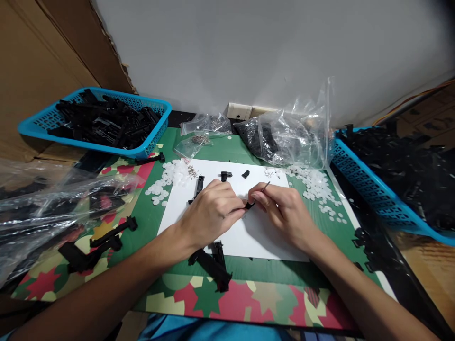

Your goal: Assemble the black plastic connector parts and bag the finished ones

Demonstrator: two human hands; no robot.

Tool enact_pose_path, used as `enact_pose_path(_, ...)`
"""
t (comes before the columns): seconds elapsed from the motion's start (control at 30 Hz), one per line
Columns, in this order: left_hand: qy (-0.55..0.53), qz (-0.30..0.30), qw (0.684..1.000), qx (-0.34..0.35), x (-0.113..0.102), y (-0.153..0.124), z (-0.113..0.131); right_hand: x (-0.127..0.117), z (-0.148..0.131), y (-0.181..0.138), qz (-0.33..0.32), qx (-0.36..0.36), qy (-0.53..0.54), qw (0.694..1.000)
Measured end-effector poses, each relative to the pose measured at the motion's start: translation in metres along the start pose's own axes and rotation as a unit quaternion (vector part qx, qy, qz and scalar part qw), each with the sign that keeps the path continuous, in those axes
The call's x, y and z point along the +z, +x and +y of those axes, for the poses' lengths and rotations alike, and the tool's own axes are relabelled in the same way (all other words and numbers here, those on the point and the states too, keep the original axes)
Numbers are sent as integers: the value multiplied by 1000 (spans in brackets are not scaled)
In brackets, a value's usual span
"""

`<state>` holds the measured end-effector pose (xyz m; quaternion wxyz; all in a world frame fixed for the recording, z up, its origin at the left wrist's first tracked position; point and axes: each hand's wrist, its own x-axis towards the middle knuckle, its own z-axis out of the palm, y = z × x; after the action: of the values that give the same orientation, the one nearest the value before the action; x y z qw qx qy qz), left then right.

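Note:
My left hand (216, 203) is closed over the white paper (185, 227), pinching a small black plastic part (250, 205) between thumb and forefinger. Facing it from the right, my right hand (284, 206) is closed round a thin metal tool (266, 186), whose exact kind I cannot make out. The fingers of both hands nearly meet at the small part. Beyond them on the paper lie a black piece (226, 176) and a smaller black piece (245, 174). A long black part (199, 186) rests beside my left hand, partly covered by it.
Blue baskets full of black parts stand at left (156, 137) and right (377, 194). White discs lie in piles at left (158, 187) and right (316, 184). Clear bags (284, 137) line the back. Black assemblies (213, 267) lie near the front edge.

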<state>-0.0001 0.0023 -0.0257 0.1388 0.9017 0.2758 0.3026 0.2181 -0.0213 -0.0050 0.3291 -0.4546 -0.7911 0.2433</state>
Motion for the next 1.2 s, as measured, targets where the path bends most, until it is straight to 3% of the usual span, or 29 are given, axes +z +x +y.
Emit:
enact_pose_path(1.07,-17,10,1000,-19,0,0,1,10,-2,-2,31,16,63,997)
enact_pose_path(1.2,-30,20,999,-21,1,0,1,7,0,-2,73,25,85,993)
